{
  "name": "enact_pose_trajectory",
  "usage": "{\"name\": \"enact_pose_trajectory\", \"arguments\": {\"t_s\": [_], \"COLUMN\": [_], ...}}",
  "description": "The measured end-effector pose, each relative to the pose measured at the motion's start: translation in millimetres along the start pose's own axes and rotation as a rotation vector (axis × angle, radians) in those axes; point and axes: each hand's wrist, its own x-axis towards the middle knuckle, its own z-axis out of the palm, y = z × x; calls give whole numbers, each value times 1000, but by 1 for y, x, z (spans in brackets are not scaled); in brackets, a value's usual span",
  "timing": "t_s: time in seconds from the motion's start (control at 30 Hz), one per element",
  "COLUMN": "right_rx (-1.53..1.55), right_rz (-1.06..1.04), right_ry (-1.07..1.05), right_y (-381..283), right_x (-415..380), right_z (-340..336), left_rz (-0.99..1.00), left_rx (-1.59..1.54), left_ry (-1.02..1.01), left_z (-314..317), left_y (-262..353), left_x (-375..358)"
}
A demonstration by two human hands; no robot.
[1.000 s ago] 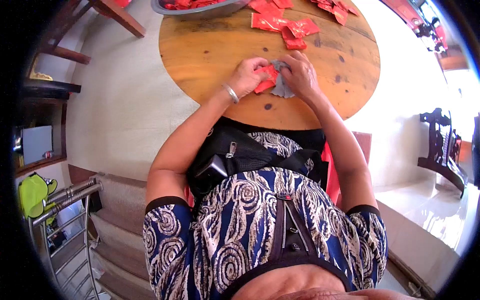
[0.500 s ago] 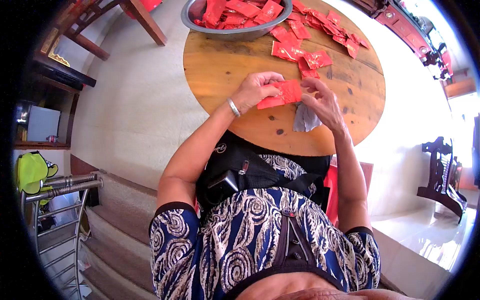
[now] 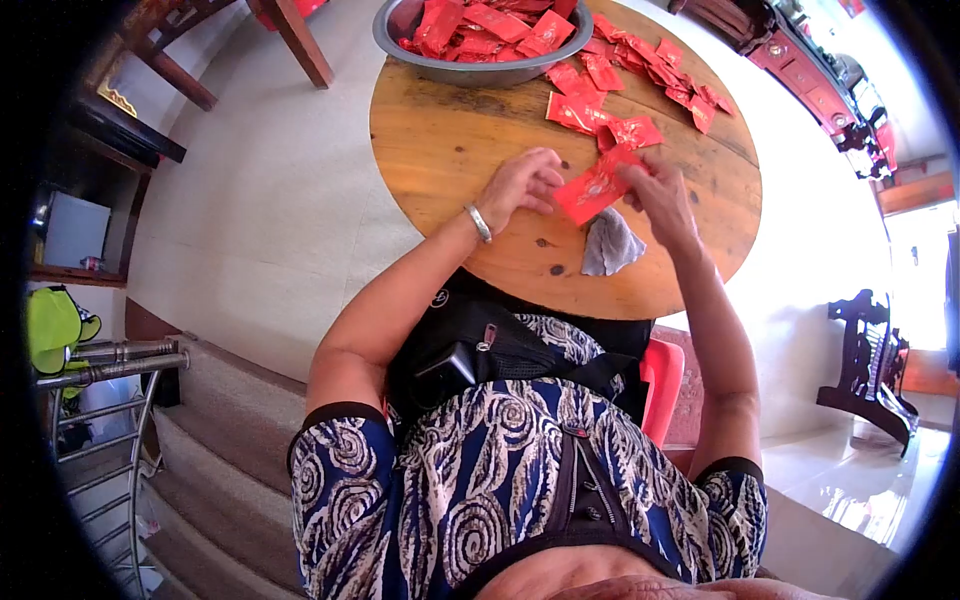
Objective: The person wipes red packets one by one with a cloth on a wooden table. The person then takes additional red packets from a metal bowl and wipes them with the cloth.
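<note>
A red envelope (image 3: 596, 190) with a gold print hangs over the round wooden table (image 3: 425, 150), pinched at its upper right end by my right hand (image 3: 660, 198). Beside its left end is my left hand (image 3: 522, 187), fingers apart and curved, holding nothing; a silver bracelet circles that wrist. Under the envelope a crumpled grey cloth (image 3: 612, 243) lies on the wood. Just beyond my hands several red packets (image 3: 628, 131) overlap on the tabletop.
A metal basin (image 3: 480, 70) heaped with red packets stands at the table's far left edge. More packets (image 3: 660, 65) are scattered to its right. Steps (image 3: 230, 440) with a metal railing (image 3: 110, 375) are at lower left. A red plastic chair (image 3: 660, 385) shows by my right side.
The red envelope has passed from my left hand to my right hand and shifted a little right. My left fingers have let go and spread. More of the grey cloth shows.
</note>
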Motion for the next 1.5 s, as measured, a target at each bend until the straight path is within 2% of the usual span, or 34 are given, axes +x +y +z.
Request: {"name": "enact_pose_trajectory", "arguments": {"t_s": [0.03, 0.17, 0.2, 0.27, 0.33, 0.37, 0.4, 0.43, 0.5, 0.63, 0.7, 0.73, 0.8, 0.87, 0.93, 0.97, 1.0, 1.07, 1.1, 1.2, 1.23, 1.33, 1.37, 1.43, 1.5], "right_rx": [-52, -250, -473, -777, -187, 477, 474, 189, -134, -163, -319, -319, -354, -388, -546, -598, -602, -761, -809, -902, -967, -1128, -1128, -1181, -1228], "right_rz": [-11, -57, -335, -547, -329, -167, -166, -225, 34, -18, -129, -126, -119, -127, -274, -251, -228, -432, -327, -327, -436, -528, -527, -322, -279], "right_ry": [9, -2, -79, -123, -49, -4, 1, -124, -213, -225, -69, -69, 101, 128, 208, 230, 239, 184, 90, 43, 9, -63, -66, 91, 68], "right_y": [-10, -46, -51, -81, -124, -131, -128, -122, -118, -91, -70, -63, -48, -13, 15, 25, 29, 31, 28, 30, 34, 36, 36, 35, 30], "right_x": [8, 59, 84, 123, 149, 157, 156, 153, 144, 124, 116, 114, 111, 135, 142, 145, 141, 131, 134, 132, 136, 133, 132, 126, 118], "right_z": [-5, -5, -9, -8, 16, 25, 28, 31, 36, 12, -4, -12, -30, -60, -79, -86, -87, -85, -84, -79, -77, -69, -63, -48, -37], "left_rz": [-101, -140, -133, -124, -108, -111, -89, -69, -64, -16, -21, -23, -32, -48, -12, -24, -41, -25, -18, -7, -12, -41, -34, -29, -35], "left_rx": [-161, -41, -10, 22, 22, 26, 43, 60, 111, 103, 119, 139, 131, 121, 98, 92, 86, 103, 97, 125, 123, 140, 134, 128, 132], "left_ry": [75, 109, 118, 124, 114, 109, 107, 106, 112, 99, 107, 118, 133, 131, 92, 77, 60, 125, 135, 143, 143, 112, 99, 86, 91], "left_z": [-3, -9, -5, -3, -4, -5, -5, -5, -4, -7, -5, -3, -2, -3, -6, -6, -6, -3, 0, 0, 0, -1, -3, -4, -3], "left_y": [0, -14, -12, -12, -13, -15, -16, -18, -21, -26, -29, -29, -29, -30, -32, -32, -29, -27, -24, -24, -24, -23, -24, -26, -25], "left_x": [1, 9, 6, 7, 7, 8, 8, 8, 7, 10, 12, 12, 11, 15, 15, 14, 12, 11, 9, 10, 9, 9, 11, 11, 11]}}
